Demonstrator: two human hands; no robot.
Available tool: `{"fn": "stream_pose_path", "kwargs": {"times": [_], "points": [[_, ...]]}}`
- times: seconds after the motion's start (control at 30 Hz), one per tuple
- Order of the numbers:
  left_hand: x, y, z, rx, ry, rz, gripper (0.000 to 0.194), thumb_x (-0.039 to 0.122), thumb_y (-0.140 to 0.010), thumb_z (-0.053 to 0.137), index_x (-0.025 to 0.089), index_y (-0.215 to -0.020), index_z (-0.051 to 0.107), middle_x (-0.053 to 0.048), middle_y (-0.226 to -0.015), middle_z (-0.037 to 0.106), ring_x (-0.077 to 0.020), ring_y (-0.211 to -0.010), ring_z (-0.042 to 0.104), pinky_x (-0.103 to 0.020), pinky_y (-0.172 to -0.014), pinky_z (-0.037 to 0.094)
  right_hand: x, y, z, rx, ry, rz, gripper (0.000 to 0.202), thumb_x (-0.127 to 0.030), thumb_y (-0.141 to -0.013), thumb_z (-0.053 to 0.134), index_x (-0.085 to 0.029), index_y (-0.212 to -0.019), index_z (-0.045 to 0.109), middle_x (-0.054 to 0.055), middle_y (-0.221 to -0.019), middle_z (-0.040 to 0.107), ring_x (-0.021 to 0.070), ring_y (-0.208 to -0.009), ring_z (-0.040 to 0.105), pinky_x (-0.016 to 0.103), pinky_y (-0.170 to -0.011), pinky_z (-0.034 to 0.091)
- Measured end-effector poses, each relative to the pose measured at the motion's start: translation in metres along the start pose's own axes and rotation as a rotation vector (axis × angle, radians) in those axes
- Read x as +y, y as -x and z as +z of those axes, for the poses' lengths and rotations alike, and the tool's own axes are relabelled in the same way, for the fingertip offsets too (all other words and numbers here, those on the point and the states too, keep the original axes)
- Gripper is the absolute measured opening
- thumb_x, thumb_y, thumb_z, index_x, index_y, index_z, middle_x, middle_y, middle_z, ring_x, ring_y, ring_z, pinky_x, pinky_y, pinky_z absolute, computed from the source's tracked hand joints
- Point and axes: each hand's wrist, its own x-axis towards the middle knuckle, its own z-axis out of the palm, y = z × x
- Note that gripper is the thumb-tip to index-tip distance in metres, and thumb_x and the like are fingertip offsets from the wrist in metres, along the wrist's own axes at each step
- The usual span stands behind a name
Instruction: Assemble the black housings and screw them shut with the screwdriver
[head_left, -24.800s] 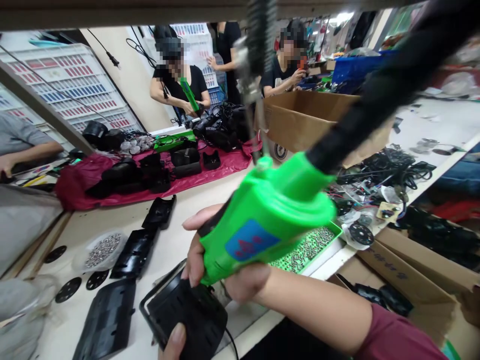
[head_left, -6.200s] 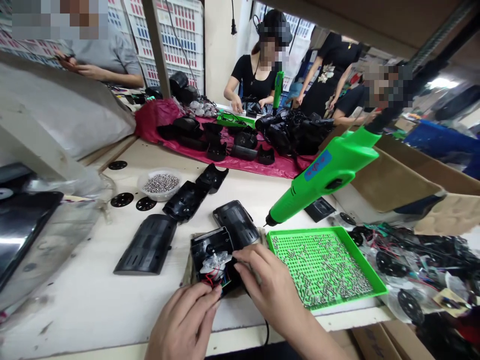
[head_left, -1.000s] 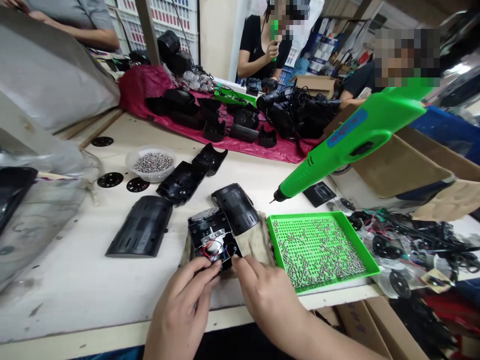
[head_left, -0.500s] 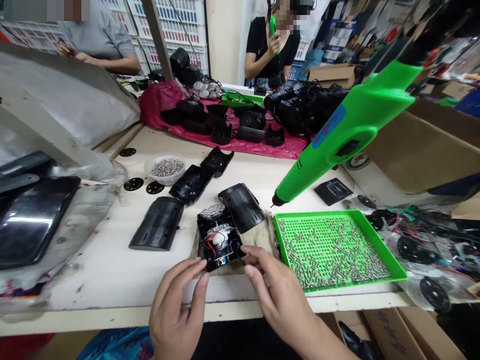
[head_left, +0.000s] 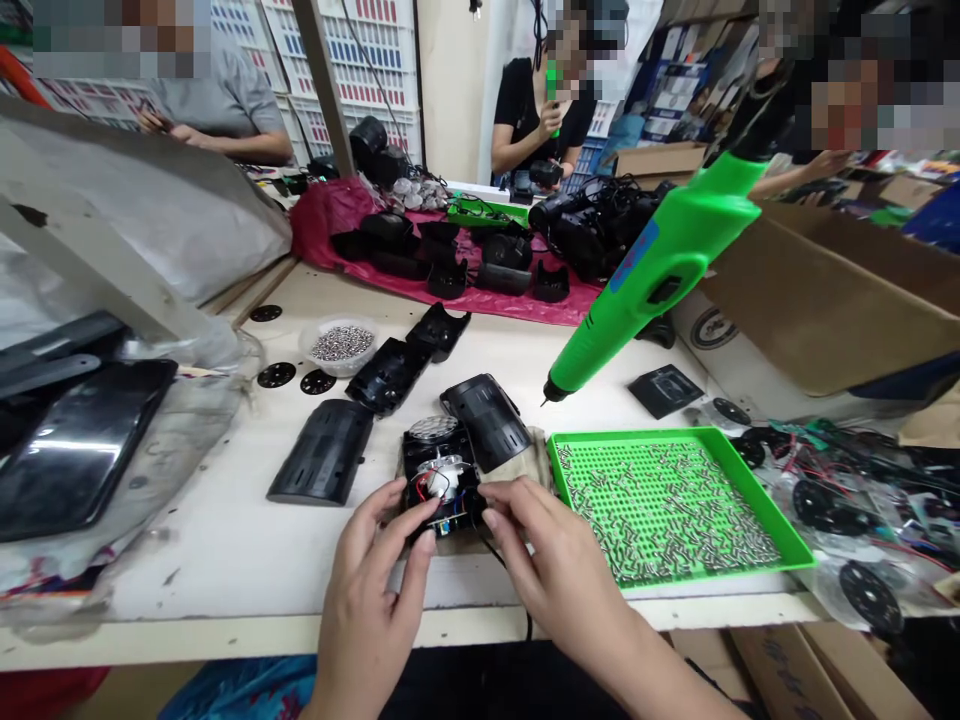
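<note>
An opened black plastic housing [head_left: 457, 440] lies in front of me, with a white motor-like part [head_left: 444, 478], red and blue wires and a small circuit board inside. My left hand [head_left: 379, 585] is at its near left edge, fingers reaching over the rim and gripping it, thumb low by the board. At the right edge, my right hand [head_left: 559, 550] pinches a black cable [head_left: 499, 553] between thumb and forefinger. The cable hangs down over the table edge. A black curved cover [head_left: 491, 420] leans behind the housing; another cover [head_left: 322, 450] lies to the left.
A green screwdriver [head_left: 622, 290] hangs tip down above a green tray [head_left: 799, 555] of screws. Behind are a bowl [head_left: 306, 345] of small metal parts and black shells [head_left: 390, 375]. Cardboard [head_left: 840, 300] stands right. Co-workers sit beyond the table.
Both hands have come closer to the housing; my left fingers now reach over its edge. The black cable now shows hanging below my right hand. The screwdriver has swung slightly left.
</note>
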Motion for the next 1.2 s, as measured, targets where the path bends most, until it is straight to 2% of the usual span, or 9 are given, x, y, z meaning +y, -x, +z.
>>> {"fn": "stream_pose_path", "kwargs": {"times": [0.07,0.2,0.3,0.47,0.63,0.97,1.2], "points": [[0.0,0.0,0.0,-0.002,0.018,-0.01,0.027,0.025,-0.091,0.053,0.031,-0.115,0.062,-0.004,-0.13,0.053,-0.0215,-0.119,0.054,-0.038,-0.099,0.047,-0.002,-0.007,-0.002,-0.014,0.048,-0.019,0.021,-0.022,-0.098,0.042,-0.018,-0.111,0.059,0.007,-0.095,0.066,0.0213,-0.082,0.066,0.034,-0.069,0.052],[0.001,0.0,0.0,0.077,0.062,-0.116,0.029,0.031,-0.088,0.058,0.025,-0.116,0.056,-0.009,-0.125,0.058,-0.0252,-0.118,0.055,-0.044,-0.097,0.05,-0.008,-0.023,-0.007,-0.067,0.143,-0.072,0.024,-0.023,-0.098,0.041,-0.018,-0.11,0.061,0.008,-0.095,0.065,0.0212,-0.082,0.065,0.033,-0.068,0.052],[-0.001,-0.001,0.0,0.039,0.078,-0.151,0.032,0.034,-0.087,0.059,0.025,-0.118,0.055,-0.01,-0.131,0.055,-0.0266,-0.121,0.054,-0.045,-0.097,0.05,-0.011,-0.033,-0.007,-0.097,0.193,-0.113,0.026,-0.023,-0.098,0.039,-0.017,-0.11,0.062,0.008,-0.095,0.064,0.0219,-0.084,0.065,0.034,-0.071,0.052],[-0.005,-0.002,0.0,-0.032,0.141,-0.155,0.031,0.032,-0.09,0.056,0.029,-0.121,0.055,-0.008,-0.143,0.047,-0.025,-0.132,0.046,-0.039,-0.095,0.053,-0.012,-0.039,0.001,-0.114,0.213,-0.095,0.023,-0.021,-0.097,0.043,-0.017,-0.11,0.061,0.008,-0.097,0.063,0.0233,-0.087,0.064,0.037,-0.076,0.052],[-0.007,-0.003,-0.003,-0.112,0.202,-0.176,0.028,0.029,-0.092,0.052,0.031,-0.119,0.058,-0.006,-0.148,0.042,-0.0253,-0.135,0.043,-0.044,-0.102,0.047,-0.008,-0.04,0.008,-0.057,0.15,-0.109,0.02,-0.019,-0.097,0.043,-0.016,-0.107,0.06,0.008,-0.095,0.065,0.0221,-0.086,0.063,0.035,-0.076,0.05],[-0.015,-0.005,0.002,-0.126,0.221,-0.175,0.028,0.031,-0.093,0.047,0.029,-0.112,0.068,-0.008,-0.145,0.047,-0.0275,-0.134,0.044,-0.049,-0.104,0.044,-0.004,-0.043,0.013,0.016,0.097,-0.117,0.018,-0.016,-0.095,0.044,-0.016,-0.105,0.059,0.008,-0.097,0.068,0.0207,-0.087,0.065,0.033,-0.077,0.05],[-0.017,-0.003,0.003,-0.146,0.199,-0.118,0.031,0.031,-0.093,0.047,0.033,-0.116,0.067,-0.007,-0.147,0.045,-0.0293,-0.137,0.04,-0.054,-0.107,0.039,-0.005,-0.041,0.016,0.013,0.13,-0.111,0.015,-0.02,-0.093,0.05,-0.016,-0.104,0.059,0.006,-0.086,0.062,0.0196,-0.08,0.061,0.032,-0.072,0.05]]}}
